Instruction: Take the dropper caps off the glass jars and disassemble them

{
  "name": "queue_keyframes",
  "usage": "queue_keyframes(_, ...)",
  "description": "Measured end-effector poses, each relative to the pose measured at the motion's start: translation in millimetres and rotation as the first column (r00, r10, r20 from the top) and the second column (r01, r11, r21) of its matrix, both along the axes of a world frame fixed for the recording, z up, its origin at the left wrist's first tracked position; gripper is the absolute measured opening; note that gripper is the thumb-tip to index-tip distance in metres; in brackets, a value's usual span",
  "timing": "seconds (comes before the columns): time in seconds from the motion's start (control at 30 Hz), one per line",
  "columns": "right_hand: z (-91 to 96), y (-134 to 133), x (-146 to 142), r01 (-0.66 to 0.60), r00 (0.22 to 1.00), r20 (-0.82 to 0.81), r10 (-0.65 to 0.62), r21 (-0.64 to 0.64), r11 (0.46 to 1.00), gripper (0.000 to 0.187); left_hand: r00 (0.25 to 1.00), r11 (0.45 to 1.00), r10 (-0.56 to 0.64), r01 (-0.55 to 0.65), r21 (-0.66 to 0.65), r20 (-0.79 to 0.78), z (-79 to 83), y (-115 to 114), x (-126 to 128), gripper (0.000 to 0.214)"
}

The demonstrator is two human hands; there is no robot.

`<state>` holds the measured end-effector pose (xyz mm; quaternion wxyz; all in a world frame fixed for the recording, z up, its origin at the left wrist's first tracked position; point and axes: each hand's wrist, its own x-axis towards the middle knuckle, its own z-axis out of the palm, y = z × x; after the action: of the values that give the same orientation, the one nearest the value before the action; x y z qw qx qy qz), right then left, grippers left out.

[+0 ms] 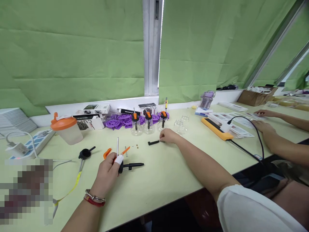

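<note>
My left hand (108,172) is closed round a black nozzle part (131,166) with a thin metal tube (117,146) standing up from it; a white finger cot covers one fingertip. My right hand (167,135) reaches forward over the table, its fingers pinched on a small metal piece beside a black plastic piece (153,142). Small orange parts (107,152) lie between the hands. Three small glass bottles with orange-and-black caps (148,124) stand just behind, with empty glass jars (181,125) to their right.
A cup with an orange lid (66,129) stands at the left, near a black cap (84,153) and a power strip (33,143). Purple discs (118,122) and boxes line the sill. Another person's hands (264,125) rest at the right by a yellow power strip (216,129).
</note>
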<state>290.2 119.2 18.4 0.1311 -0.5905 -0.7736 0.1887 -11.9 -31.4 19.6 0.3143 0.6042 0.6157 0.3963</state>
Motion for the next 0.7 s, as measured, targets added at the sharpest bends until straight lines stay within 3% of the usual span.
queue_keyframes(0.47,-0.9,15.4,-43.8,0.065,0.997,-0.032,-0.065,-0.001,0.998,0.005,1.0,1.0,0.009,-0.009,0.005,0.019,-0.1,-0.6,0.0,0.035)
queue_keyframes(0.7,-4.1,12.0,-45.3,0.061,0.997,-0.043,-0.063,-0.04,0.997,0.007,1.0,1.0,0.014,-0.014,0.021,-0.003,-1.7,1.1,-0.8,0.034)
